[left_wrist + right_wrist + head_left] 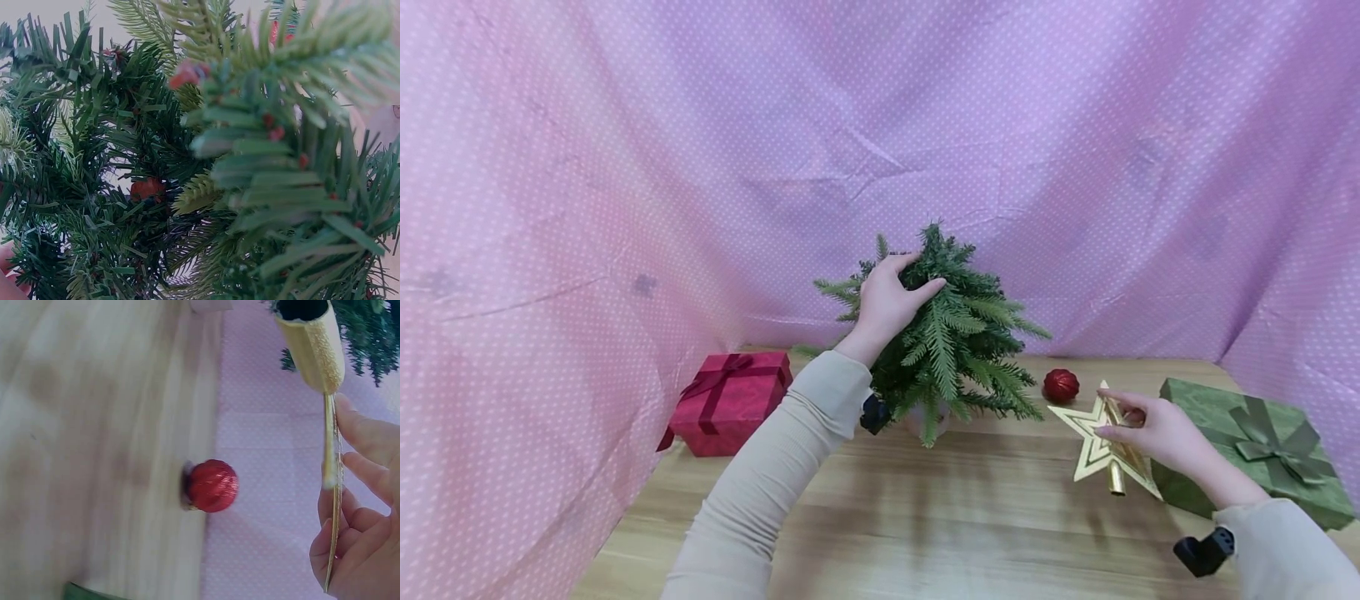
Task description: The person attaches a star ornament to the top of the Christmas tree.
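Left hand (886, 302) spread wide against tree (962, 342), right hand (1167, 435) pinching star (1092, 448), red ball (1061, 386) just beyond, green box (1213, 400) at right

No text is readable
No label, brand, number or sign can be read on the gold star topper (1093, 450), artificial fir tree (977, 333), red bauble (1061, 386), red gift box (756, 400), green gift box (1262, 442) or polka-dot cloth (880, 108).

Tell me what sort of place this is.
Looks like a curtained-off tabletop set, perhaps for recording: pink, white-dotted fabric hangs behind and beside a pale wood-grain table bearing a green artificial tree.
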### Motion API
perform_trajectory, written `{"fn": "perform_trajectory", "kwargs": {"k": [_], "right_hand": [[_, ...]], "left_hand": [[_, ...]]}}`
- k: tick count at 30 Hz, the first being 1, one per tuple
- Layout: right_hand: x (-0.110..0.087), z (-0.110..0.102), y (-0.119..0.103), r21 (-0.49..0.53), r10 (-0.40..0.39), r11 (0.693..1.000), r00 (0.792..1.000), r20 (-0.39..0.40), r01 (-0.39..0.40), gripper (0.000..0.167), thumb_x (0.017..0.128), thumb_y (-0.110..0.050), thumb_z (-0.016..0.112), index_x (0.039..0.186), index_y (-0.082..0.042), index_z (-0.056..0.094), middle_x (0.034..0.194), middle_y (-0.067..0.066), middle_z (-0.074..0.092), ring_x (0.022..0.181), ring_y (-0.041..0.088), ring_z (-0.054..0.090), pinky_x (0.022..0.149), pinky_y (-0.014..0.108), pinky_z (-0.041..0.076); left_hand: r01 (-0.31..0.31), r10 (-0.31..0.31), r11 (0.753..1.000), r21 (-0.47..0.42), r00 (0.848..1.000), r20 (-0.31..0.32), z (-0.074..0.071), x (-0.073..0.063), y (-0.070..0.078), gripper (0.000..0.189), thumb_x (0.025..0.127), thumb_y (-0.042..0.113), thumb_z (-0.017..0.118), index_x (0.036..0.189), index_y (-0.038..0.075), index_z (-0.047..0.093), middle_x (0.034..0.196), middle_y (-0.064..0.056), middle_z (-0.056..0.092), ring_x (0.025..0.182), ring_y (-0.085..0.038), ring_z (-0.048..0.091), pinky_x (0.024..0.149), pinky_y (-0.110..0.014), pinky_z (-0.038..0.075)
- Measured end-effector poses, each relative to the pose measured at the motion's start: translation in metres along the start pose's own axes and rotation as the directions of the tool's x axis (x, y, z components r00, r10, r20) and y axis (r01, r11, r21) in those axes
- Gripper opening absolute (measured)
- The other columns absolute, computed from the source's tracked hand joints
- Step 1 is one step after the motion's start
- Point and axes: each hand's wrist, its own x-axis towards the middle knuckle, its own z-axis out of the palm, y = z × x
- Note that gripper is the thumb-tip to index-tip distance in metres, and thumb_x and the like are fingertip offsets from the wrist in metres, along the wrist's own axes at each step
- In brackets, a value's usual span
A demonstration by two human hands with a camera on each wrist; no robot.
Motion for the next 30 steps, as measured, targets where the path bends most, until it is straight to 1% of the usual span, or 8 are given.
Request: {"fn": "perform_trajectory", "kwargs": {"k": [6,15,19,21,24,26,30], "right_hand": [[0.008,-0.019,-0.009,-0.018,-0.017,1.0,1.0,-0.018,0.017,0.065,0.081,-0.033,0.074,0.132,0.002,0.053,0.1,0.018,0.064,0.073,-0.001,0.048,0.062,0.024,0.043],[0.018,-0.039,-0.023,-0.027,-0.015,1.0,0.999,-0.029,0.014,0.064,0.084,-0.032,0.072,0.134,0.001,0.052,0.089,0.01,0.057,0.065,0.003,0.04,0.052,0.023,0.034],[0.022,-0.047,-0.029,-0.026,-0.013,1.0,1.0,-0.023,0.012,0.065,0.084,-0.033,0.072,0.135,0.001,0.05,0.087,0.008,0.056,0.063,0.003,0.039,0.049,0.023,0.033],[0.024,-0.052,-0.031,-0.037,-0.02,0.999,1.0,-0.022,0.019,0.066,0.084,-0.034,0.071,0.135,0.001,0.049,0.087,0.008,0.057,0.064,0.003,0.04,0.05,0.023,0.034],[0.029,-0.06,-0.035,-0.053,-0.029,0.998,0.999,-0.042,0.026,0.065,0.084,-0.034,0.072,0.134,0.001,0.05,0.087,0.008,0.059,0.064,0.003,0.042,0.051,0.023,0.035],[0.032,-0.065,-0.038,-0.051,-0.035,0.998,0.998,-0.058,0.032,0.065,0.084,-0.033,0.072,0.134,0.002,0.051,0.09,0.011,0.06,0.066,0.001,0.043,0.053,0.022,0.037],[0.041,-0.076,-0.047,-0.038,-0.035,0.999,0.995,-0.088,0.031,0.065,0.084,-0.033,0.073,0.134,0.001,0.051,0.095,0.017,0.061,0.067,-0.002,0.043,0.051,0.022,0.038]], "left_hand": [[-0.001,0.0,1.0,-0.001,1.0,-0.004,-0.001,0.0,-0.001,0.058,0.087,0.04,0.067,0.138,0.017,0.051,0.14,-0.004,0.05,0.13,-0.024,0.044,0.112,-0.051,0.023],[-0.007,0.007,1.0,-0.005,1.0,-0.006,0.0,-0.001,-0.002,0.058,0.087,0.04,0.067,0.138,0.017,0.051,0.14,-0.004,0.051,0.13,-0.023,0.045,0.112,-0.048,0.027],[-0.01,0.01,1.0,0.005,1.0,-0.011,0.001,0.0,-0.003,0.057,0.087,0.041,0.066,0.137,0.018,0.052,0.14,-0.003,0.051,0.13,-0.023,0.045,0.113,-0.048,0.026],[-0.01,0.01,1.0,0.009,1.0,-0.01,0.002,0.0,-0.003,0.057,0.087,0.041,0.066,0.137,0.018,0.051,0.14,-0.003,0.051,0.13,-0.023,0.045,0.113,-0.049,0.025],[-0.009,0.01,1.0,0.013,1.0,-0.007,0.001,0.001,-0.002,0.057,0.087,0.041,0.066,0.138,0.018,0.051,0.14,-0.003,0.051,0.13,-0.023,0.044,0.113,-0.048,0.025],[-0.012,0.012,1.0,0.015,1.0,-0.007,0.001,0.001,-0.001,0.058,0.087,0.041,0.067,0.138,0.018,0.051,0.14,-0.003,0.051,0.13,-0.023,0.044,0.112,-0.049,0.026],[-0.008,0.008,1.0,0.021,1.0,-0.01,0.001,0.002,0.0,0.058,0.087,0.041,0.067,0.138,0.018,0.051,0.14,-0.003,0.051,0.131,-0.022,0.045,0.112,-0.048,0.025]]}}
